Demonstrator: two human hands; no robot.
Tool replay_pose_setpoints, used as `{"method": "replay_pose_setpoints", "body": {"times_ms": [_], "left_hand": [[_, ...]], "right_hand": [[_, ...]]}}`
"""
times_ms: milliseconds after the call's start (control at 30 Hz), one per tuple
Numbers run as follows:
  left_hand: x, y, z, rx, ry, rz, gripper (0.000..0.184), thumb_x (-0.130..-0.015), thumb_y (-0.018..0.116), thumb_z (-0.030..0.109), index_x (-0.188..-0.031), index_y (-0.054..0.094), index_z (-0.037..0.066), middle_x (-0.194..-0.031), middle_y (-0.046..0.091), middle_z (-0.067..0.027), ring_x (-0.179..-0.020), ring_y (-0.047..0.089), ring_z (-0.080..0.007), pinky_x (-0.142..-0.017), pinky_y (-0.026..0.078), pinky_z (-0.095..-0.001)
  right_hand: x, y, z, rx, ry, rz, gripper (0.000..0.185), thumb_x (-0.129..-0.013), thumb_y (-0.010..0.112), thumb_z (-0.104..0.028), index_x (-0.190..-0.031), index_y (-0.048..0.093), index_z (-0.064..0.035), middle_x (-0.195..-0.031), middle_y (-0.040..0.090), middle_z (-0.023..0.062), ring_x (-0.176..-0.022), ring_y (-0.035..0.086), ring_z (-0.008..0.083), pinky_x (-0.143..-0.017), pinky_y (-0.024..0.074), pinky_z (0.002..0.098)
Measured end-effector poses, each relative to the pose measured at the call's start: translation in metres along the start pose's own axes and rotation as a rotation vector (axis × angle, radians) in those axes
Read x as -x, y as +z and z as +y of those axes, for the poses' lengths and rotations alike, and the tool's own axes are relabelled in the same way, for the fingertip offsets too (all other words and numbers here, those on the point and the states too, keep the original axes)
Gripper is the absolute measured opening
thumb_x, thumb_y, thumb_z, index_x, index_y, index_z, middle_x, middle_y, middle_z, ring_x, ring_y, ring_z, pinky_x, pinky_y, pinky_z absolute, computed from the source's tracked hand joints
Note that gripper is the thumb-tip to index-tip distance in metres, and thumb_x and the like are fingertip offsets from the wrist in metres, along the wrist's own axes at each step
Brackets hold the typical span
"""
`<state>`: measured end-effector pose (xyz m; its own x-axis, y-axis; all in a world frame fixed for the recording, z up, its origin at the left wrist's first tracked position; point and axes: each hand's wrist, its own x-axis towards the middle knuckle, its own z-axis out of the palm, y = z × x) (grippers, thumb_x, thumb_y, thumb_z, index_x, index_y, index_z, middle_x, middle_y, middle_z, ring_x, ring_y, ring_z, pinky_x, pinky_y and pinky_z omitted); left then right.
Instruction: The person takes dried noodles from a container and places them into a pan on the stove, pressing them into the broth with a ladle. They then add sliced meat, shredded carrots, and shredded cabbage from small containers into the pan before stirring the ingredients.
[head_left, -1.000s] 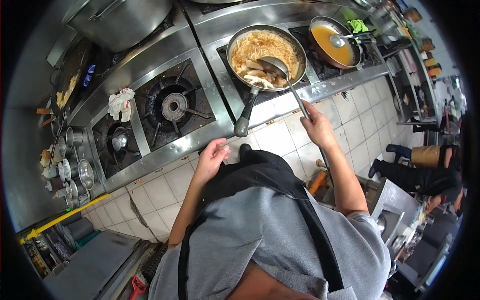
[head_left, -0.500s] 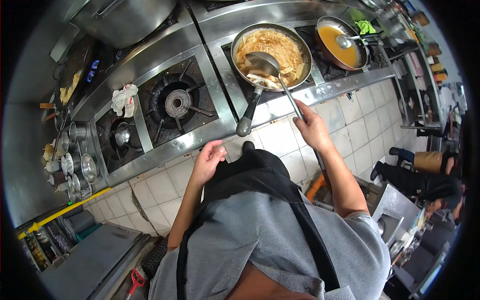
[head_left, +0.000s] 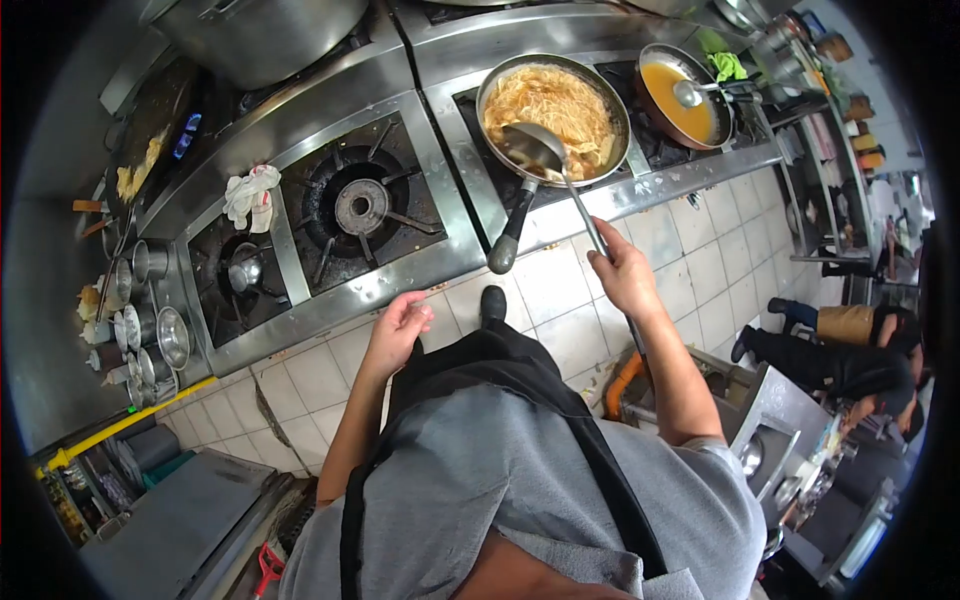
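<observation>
With one hand, the right hand, grips one long ladle by its handle at the right of centre, dipping its bowl into noodle-like food in one pan at upper centre. Holds one left hand loosely open, fingers slightly curled, near the front edge of the stove at mid-frame. At upper right, shows one second pan containing orange liquid and one smaller ladle. Left of centre, shows one white cloth beside one large burner; at far right, two other people.
</observation>
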<state>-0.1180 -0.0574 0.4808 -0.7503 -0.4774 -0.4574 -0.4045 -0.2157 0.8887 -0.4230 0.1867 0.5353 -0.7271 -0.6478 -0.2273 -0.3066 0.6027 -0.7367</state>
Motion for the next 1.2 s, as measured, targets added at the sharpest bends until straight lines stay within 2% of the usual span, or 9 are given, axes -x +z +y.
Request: {"method": "replay_pose_setpoints", "body": {"times_ms": [133,267,400,467,533,600,733,900,1200], "left_hand": [[0.017,-0.026,0.01,-0.006,0.026,-0.007,0.036,-0.102,0.061,0.023,-0.129,0.056,0.0,-0.102,0.065,-0.0072,-0.097,0.064,-0.0146,-0.086,0.052,-0.0302],[0.042,-0.046,0.043,-0.228,0.207,-0.144,0.038,-0.1,0.063,0.02,-0.134,0.055,0.004,-0.116,0.065,-0.0069,-0.1,0.062,-0.0149,-0.091,0.051,-0.031],[0.072,-0.075,0.073,-0.511,0.545,-0.077,0.059,-0.092,0.073,0.035,-0.135,0.053,0.001,-0.125,0.064,-0.0135,-0.108,0.062,-0.0164,-0.096,0.05,-0.0311],[0.081,-0.107,0.056,-0.562,0.638,0.015,0.054,-0.089,0.075,0.038,-0.124,0.059,0.001,-0.106,0.068,-0.0141,-0.094,0.064,-0.0159,-0.084,0.052,-0.031],[0.103,-0.149,0.045,-0.498,0.083,0.076,0.037,-0.09,0.074,0.035,-0.106,0.064,0.003,-0.08,0.065,-0.0106,-0.073,0.061,-0.0157,-0.067,0.049,-0.0337],[0.133,-0.192,0.004,-0.414,0.326,0.347,0.031,-0.09,0.073,0.033,-0.091,0.062,0.005,-0.065,0.057,-0.0072,-0.061,0.054,-0.0146,-0.057,0.043,-0.0367],[0.187,-0.251,-0.072,-0.484,0.12,0.61,0.032,-0.091,0.07,0.034,-0.092,0.06,0.004,-0.068,0.059,-0.0102,-0.062,0.056,-0.0212,-0.06,0.045,-0.0378],[0.196,-0.272,-0.127,-0.398,-0.067,0.923,0.028,-0.094,0.058,0.031,-0.107,0.058,0.006,-0.087,0.068,-0.0229,-0.085,0.065,-0.0447,-0.075,0.05,-0.0529],[0.129,-0.353,-0.154,-0.208,-0.048,1.055,0.038,-0.09,0.065,0.036,-0.111,0.057,0.005,-0.091,0.069,-0.0211,-0.088,0.066,-0.042,-0.078,0.051,-0.0512]], "right_hand": [[0.018,0.011,-0.037,-0.144,-0.007,0.294,0.049,-0.095,0.062,-0.01,-0.143,0.053,-0.0068,-0.071,0.056,0.005,-0.06,0.047,0.0119,-0.057,0.0423,0.0283],[0.028,0.049,-0.119,-0.643,-0.124,0.439,0.044,-0.101,0.053,-0.006,-0.143,0.043,0.0003,-0.072,0.048,-0.0044,-0.056,0.044,0.0049,-0.051,0.0366,0.021],[0.041,0.132,-0.219,-0.936,-0.302,0.339,0.049,-0.102,0.05,-0.008,-0.146,0.032,-0.0007,-0.079,0.058,0.0055,-0.06,0.058,0.013,-0.056,0.0486,0.0253],[0.057,0.178,-0.264,-0.979,-0.27,0.18,0.052,-0.104,0.052,-0.015,-0.148,0.029,-0.0026,-0.096,0.065,0.01,-0.07,0.064,0.0173,-0.066,0.0543,0.0279],[0.055,0.215,-0.273,-0.778,-0.321,0.004,0.047,-0.103,0.056,-0.015,-0.146,0.041,-0.0033,-0.099,0.067,0.0089,-0.069,0.063,0.015,-0.066,0.0557,0.0293],[0.057,0.244,-0.258,-0.322,-0.601,-0.111,0.042,-0.1,0.061,-0.014,-0.139,0.053,-0.0041,-0.1,0.069,0.0101,-0.072,0.064,0.0138,-0.066,0.0554,0.0312],[0.089,0.256,-0.262,0.199,-0.687,-0.261,0.033,-0.09,0.07,-0.017,-0.122,0.068,-0.0087,-0.085,0.071,0.0125,-0.073,0.069,0.0278,-0.068,0.0548,0.0375],[0.095,0.272,-0.223,0.296,-0.578,-0.265,0.032,-0.09,0.069,-0.022,-0.121,0.069,-0.0128,-0.089,0.074,0.0146,-0.076,0.072,0.0306,-0.072,0.056,0.0412],[0.101,0.288,-0.179,0.375,-0.458,-0.273,0.028,-0.091,0.068,-0.023,-0.119,0.069,-0.0156,-0.082,0.073,0.0127,-0.073,0.071,0.0305,-0.069,0.0551,0.042]]}}
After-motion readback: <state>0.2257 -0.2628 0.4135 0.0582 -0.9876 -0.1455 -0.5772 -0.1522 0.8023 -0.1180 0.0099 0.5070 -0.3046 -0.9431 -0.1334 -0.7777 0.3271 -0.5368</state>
